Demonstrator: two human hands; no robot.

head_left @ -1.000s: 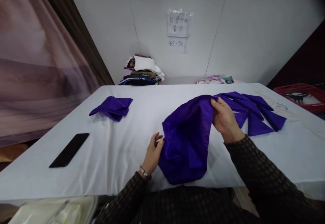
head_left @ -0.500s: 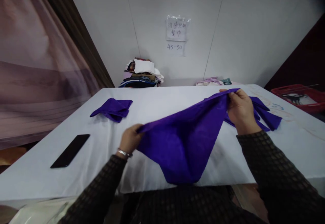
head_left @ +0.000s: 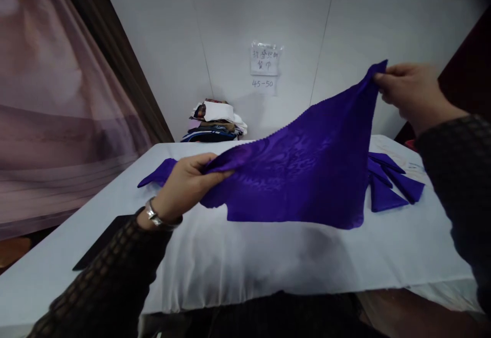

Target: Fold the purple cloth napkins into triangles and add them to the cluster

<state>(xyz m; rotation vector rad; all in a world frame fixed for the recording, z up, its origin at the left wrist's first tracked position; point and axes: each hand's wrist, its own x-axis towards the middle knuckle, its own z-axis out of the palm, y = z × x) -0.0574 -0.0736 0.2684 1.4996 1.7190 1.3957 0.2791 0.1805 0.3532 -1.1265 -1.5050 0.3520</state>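
Observation:
A purple cloth napkin (head_left: 291, 169) with a woven pattern is stretched between my two hands above the table. My left hand (head_left: 187, 184), with a silver band at the wrist, pinches its left edge between thumb and fingers. Higher up on the right, my right hand (head_left: 410, 90) pinches the napkin's upper corner. The lower edge hangs loose over the white tablecloth. Behind my left hand lies a second purple napkin (head_left: 158, 173), partly covered. To the right rest purple folded pieces (head_left: 387, 195), fanned out and partly hidden by the raised cloth.
A white-covered table (head_left: 253, 266) spreads before me. A flat black phone-like slab (head_left: 103, 243) lies on the left, partly under my sleeve. Stacked clothes (head_left: 215, 120) sit at the back by the wall. A handwritten sign (head_left: 264, 62) hangs there, and a curtain (head_left: 65, 118) hangs at left.
Both hands have lifted the napkin; my right hand has gone up and to the right, spreading the cloth wider. My left hand has risen slightly. The view has tilted up a little.

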